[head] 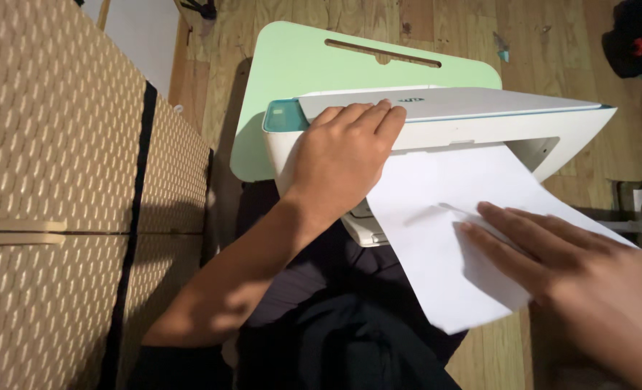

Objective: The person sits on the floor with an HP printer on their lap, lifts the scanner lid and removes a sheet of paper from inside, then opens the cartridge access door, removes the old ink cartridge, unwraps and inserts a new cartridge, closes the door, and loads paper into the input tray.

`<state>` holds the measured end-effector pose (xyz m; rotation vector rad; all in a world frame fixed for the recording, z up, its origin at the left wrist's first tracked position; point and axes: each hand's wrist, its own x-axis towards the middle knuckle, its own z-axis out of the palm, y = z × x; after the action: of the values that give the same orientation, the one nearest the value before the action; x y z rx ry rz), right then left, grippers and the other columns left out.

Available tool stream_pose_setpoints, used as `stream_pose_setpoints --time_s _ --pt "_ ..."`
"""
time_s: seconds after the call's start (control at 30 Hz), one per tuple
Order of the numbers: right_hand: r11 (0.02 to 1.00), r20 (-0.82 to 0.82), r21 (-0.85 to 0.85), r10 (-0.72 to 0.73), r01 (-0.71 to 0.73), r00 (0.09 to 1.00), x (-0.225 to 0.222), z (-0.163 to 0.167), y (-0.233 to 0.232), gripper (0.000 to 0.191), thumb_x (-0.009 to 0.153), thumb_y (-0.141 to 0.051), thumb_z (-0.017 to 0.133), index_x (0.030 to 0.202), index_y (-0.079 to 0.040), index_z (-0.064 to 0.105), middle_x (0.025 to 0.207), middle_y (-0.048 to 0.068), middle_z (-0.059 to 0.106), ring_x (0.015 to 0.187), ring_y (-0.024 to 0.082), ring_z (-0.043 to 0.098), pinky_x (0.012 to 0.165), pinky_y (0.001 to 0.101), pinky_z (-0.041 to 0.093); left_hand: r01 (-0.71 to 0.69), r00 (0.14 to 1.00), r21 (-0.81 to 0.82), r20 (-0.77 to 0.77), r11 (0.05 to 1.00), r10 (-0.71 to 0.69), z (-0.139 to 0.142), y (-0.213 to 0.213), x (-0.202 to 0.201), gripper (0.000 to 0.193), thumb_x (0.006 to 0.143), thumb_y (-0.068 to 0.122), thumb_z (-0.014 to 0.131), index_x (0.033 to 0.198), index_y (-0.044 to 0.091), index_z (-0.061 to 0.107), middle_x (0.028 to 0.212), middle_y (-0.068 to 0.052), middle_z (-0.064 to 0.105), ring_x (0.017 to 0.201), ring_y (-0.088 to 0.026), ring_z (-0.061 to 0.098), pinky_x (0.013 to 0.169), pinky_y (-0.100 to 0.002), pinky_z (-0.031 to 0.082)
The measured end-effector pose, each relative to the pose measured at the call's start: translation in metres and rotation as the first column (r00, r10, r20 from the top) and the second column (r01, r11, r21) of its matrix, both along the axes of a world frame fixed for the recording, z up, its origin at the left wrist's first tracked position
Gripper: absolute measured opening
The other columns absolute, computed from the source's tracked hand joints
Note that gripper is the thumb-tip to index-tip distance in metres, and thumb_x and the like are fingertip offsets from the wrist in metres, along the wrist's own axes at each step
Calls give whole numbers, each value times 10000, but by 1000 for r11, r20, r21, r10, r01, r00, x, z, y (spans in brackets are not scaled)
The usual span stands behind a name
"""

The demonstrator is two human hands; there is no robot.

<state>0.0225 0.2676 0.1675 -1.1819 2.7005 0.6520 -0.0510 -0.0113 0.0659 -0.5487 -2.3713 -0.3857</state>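
A white printer (480,115) with a teal corner sits on a pale green lap desk (299,58). My left hand (343,155) rests flat on the printer's front left corner, fingers together over its top edge. A white sheet of paper (436,231) sticks out of the printer's front slot toward me. My right hand (566,260) lies on the sheet's right side, fingers stretched flat across it; whether the thumb grips underneath is hidden.
A tan woven-pattern cabinet or box (54,188) with a black strap fills the left side. Wooden floor (552,50) lies beyond the desk. A dark bag (635,36) sits at the top right. Dark clothing (343,339) covers my lap below the printer.
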Motion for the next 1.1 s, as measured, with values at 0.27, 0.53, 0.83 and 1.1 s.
stream_pose_setpoints --time_s 0.27,0.53,0.83,1.1 --pt "988 163 -111 -91 110 982 -24 -5 -7 903 642 -16 692 1477 -338 570 1440 -51 604 1069 185 738 694 316 624 9 1000 6 19 1000 -9 1 -1 2 266 914 100 665 1174 70 709 1177 -70 767 1082 -182 726 916 -316 544" --pt "983 165 -104 -130 148 978 -30 -2 16 872 663 -70 718 1455 -416 607 1411 -76 645 1063 152 740 759 300 631 18 999 34 37 999 -19 -1 0 -2 273 912 79 665 1181 70 707 1188 -71 764 1089 -190 722 922 -325 541" --pt "999 158 23 -49 46 986 -36 -7 0 900 714 -54 668 1540 -387 536 1453 -63 615 1056 176 741 802 303 631 16 1000 11 27 1000 -16 1 -2 3 257 925 93 662 1176 68 708 1184 -73 764 1096 -187 723 915 -315 546" --pt "999 112 -27 29 -27 993 -25 -7 -5 960 605 -167 666 1537 -340 510 1458 -30 585 1067 201 738 770 323 622 19 1000 29 13 999 -19 2 -2 0 261 909 102 663 1163 67 708 1168 -76 770 1075 -185 728 920 -314 548"
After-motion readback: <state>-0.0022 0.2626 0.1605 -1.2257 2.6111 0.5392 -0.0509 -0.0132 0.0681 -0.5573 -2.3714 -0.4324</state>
